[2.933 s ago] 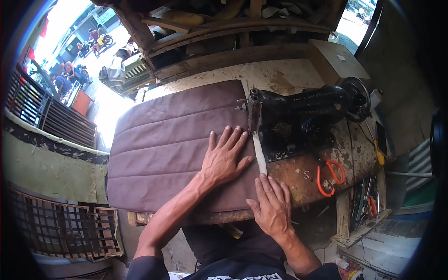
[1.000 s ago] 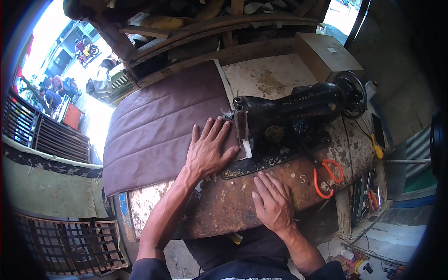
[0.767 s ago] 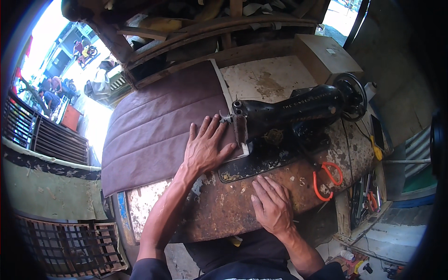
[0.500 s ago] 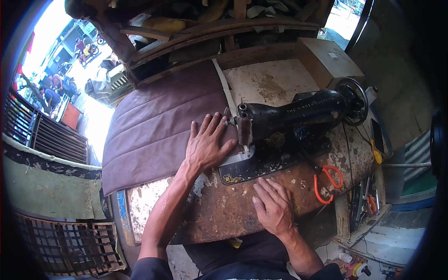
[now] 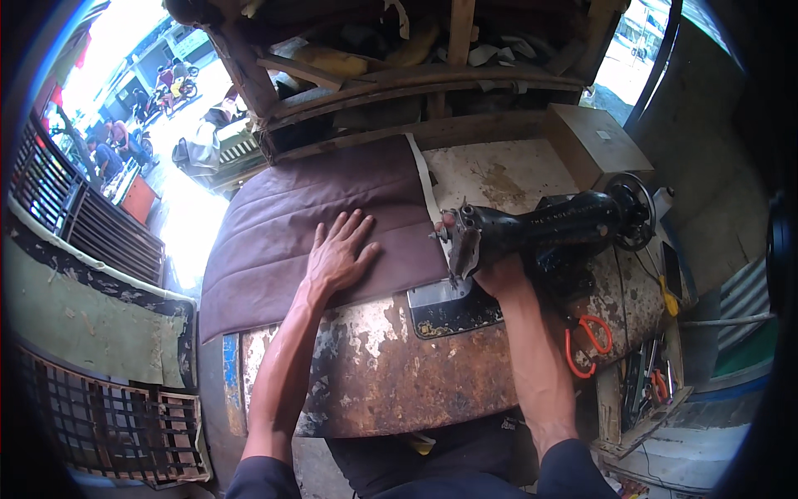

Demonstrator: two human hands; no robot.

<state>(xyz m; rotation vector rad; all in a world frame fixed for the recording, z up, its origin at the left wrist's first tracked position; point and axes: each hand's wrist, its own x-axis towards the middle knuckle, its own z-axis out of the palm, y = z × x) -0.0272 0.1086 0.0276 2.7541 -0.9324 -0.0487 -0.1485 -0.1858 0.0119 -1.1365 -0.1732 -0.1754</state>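
Starting at the left, looking past a pale green padded piece (image 5: 108, 303) beside the table (image 5: 378, 382) and coming to the maroon quilted panel (image 5: 332, 185), lying flat on the table's left part and running rightward to the head of the sewing machine (image 5: 553, 220). Judging from the low ripples and shallow stitched channels, probably handling as something light for its breadth, soft and thinly padded, bending readily rather than standing stiff; showing a faint sheen, so likely feeling slightly slick yet giving a flat palm enough drag, and hardly seeming fragile. Resting the left hand (image 5: 337, 256) there palm down near the middle, spreading the fingers wide, touching the cover without pinching anything. Counting that flat-palmed contact as sound for steering, while favouring the near edge for lifting and supporting the far corner against sagging. Following next the pale strip (image 5: 422, 170) along the right border, probably feeling thinner and floppier, best being taken between finger and thumb, clear of the needle area. Holding the right hand (image 5: 500, 276) under the machine's arm, showing fingertips beside the head; being unable to tell its grip, with most fingers hidden. Ending rightward at orange-handled scissors (image 5: 568, 349), lying near the table's front edge, well apart from the panel.
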